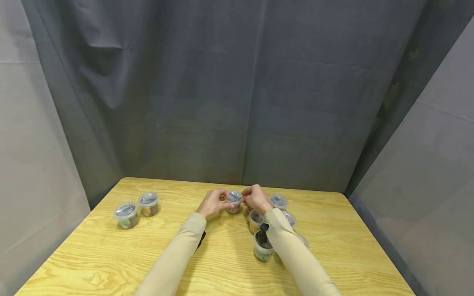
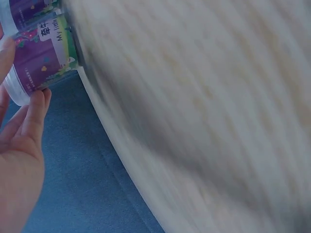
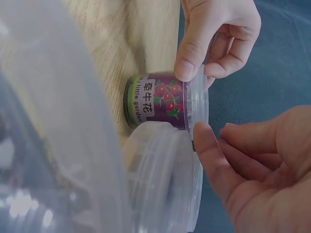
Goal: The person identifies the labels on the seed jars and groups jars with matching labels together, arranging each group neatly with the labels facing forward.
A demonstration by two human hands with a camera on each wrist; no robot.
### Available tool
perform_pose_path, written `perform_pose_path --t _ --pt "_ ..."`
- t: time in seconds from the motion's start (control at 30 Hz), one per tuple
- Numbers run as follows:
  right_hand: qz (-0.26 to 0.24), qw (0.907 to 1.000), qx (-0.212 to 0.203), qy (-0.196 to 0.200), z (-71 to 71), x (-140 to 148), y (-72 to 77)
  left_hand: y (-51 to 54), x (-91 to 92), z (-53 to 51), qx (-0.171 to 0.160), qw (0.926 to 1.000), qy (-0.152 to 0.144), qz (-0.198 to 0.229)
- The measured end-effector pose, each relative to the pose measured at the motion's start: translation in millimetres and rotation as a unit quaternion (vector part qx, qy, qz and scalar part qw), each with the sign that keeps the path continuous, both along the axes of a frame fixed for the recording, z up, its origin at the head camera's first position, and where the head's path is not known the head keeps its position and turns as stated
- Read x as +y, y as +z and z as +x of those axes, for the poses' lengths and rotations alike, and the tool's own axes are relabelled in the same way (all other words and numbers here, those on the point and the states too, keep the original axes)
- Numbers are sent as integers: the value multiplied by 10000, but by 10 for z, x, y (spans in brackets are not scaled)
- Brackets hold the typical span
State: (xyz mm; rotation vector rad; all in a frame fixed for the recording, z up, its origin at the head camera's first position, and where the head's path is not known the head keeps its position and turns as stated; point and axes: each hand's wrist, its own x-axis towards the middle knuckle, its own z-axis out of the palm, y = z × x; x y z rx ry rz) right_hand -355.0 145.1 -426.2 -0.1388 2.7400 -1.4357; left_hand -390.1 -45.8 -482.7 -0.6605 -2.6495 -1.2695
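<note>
A small clear plastic tub (image 3: 167, 99) with a purple flower label and a clear lid stands near the table's far edge. In the head view its lid (image 1: 234, 196) lies between both hands. My left hand (image 1: 214, 202) holds this tub (image 2: 41, 51) near its lid, thumb on one side and fingers on the other. My right hand (image 1: 256, 198) is at its right side, fingers loosely bent. In the right wrist view a right fingertip (image 3: 204, 136) is by the lid's rim; whether it touches cannot be told. Nothing shows within the right hand's grasp.
More lidded tubs cluster under and beside the right forearm, including a green-labelled tub (image 1: 263, 250), a yellow-labelled tub (image 1: 254, 224) and a back tub (image 1: 278, 201). Two tubs, a nearer one (image 1: 126, 216) and a farther one (image 1: 149, 204), stand at left. Grey curtain (image 1: 192, 102) hangs behind the table.
</note>
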Motion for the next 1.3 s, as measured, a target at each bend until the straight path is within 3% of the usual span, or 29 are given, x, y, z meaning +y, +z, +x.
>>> perform_pose_path --t 0.13,0.43,0.63,0.87,1.03,1.3 --pt "95 9997 214 -111 15 -3 19 10 11 9 41 10000 -59 -42" --pt "-399 9966 324 -636 -7 -57 68 -12 -75 14 149 9996 -212 117" --pt "-99 9971 493 -568 11 -85 69 -15 -159 89 53 9999 -73 92" --pt "460 9964 717 -9 67 -127 134 117 -346 209 216 9997 36 135" --pt "1115 9875 971 553 120 -220 128 145 -590 349 293 9989 285 217" --pt "1104 9824 918 1193 175 -554 74 168 -954 524 262 9972 700 49"
